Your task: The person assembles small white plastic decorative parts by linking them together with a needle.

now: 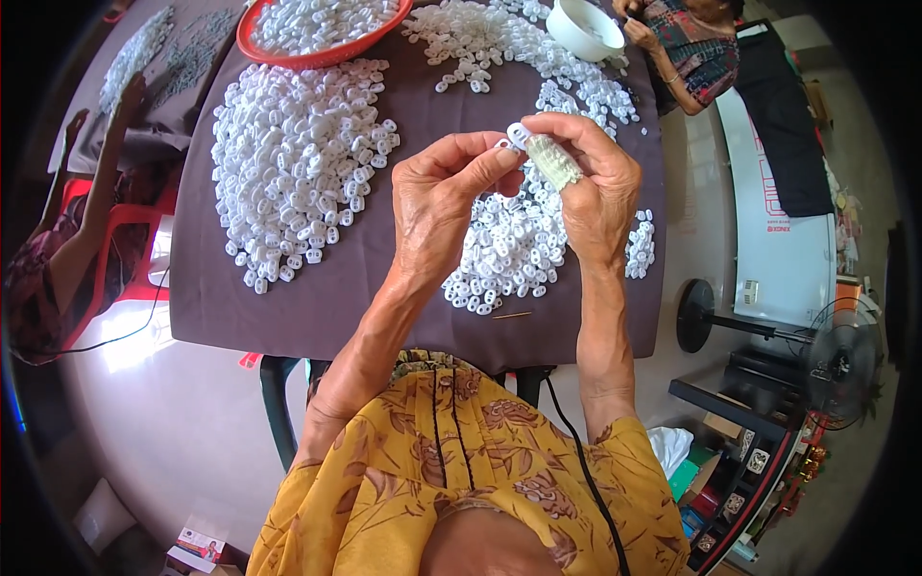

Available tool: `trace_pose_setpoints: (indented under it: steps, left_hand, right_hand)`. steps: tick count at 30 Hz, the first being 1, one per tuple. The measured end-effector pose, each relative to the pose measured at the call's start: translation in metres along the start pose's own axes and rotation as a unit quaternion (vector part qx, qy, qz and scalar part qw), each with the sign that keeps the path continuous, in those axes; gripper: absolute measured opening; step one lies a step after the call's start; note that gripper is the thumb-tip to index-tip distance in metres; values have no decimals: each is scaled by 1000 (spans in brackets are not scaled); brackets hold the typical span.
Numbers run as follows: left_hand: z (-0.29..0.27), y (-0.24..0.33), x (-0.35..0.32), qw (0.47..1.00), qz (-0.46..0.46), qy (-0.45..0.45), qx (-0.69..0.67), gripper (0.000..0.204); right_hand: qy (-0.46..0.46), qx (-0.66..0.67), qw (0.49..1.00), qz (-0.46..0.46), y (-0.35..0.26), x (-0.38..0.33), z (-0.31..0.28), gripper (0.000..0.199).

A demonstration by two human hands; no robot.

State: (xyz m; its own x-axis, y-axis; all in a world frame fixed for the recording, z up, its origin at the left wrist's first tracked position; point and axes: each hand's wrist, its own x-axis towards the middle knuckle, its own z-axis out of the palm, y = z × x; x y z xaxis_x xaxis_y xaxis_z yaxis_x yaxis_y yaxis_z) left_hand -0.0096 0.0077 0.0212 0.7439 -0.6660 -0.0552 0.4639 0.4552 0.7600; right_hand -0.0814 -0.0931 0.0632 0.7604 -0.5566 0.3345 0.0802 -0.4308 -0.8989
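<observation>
Above the table, my two hands meet fingertip to fingertip. My left hand (447, 182) is closed, its thumb and forefinger pinching a small white plastic piece, mostly hidden by the fingers. My right hand (597, 178) is closed too, pinching a white oval two-holed plastic piece (519, 133); a pale, rough-looking wrapping (554, 163) covers its thumb. The two pieces touch or nearly touch; I cannot tell whether they are joined. Under my hands lies a heap of similar white pieces (504, 252).
A larger heap of white pieces (288, 163) covers the table's left side. Behind stand a red basin (331, 56) full of pieces and a white bowl (600, 48). A thin stick (512, 315) lies near the front edge. Other people sit at left and far right; a fan (843, 360) stands right.
</observation>
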Motion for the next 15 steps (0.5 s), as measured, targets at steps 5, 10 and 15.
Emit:
trace_pose_setpoints:
  steps: [5, 10, 15]
  left_hand:
    - [-4, 0, 2, 1000, 0, -12, 26, 16]
    - [-3, 1, 3, 1000, -2, -5, 13, 18]
    - [-4, -1, 4, 1000, -7, -2, 13, 18]
  right_hand:
    - [-15, -30, 999, -12, 1, 2, -1, 21]
    - [-22, -52, 997, -49, 4, 3, 1, 19]
    - [-30, -50, 998, -18, 3, 1, 0, 24]
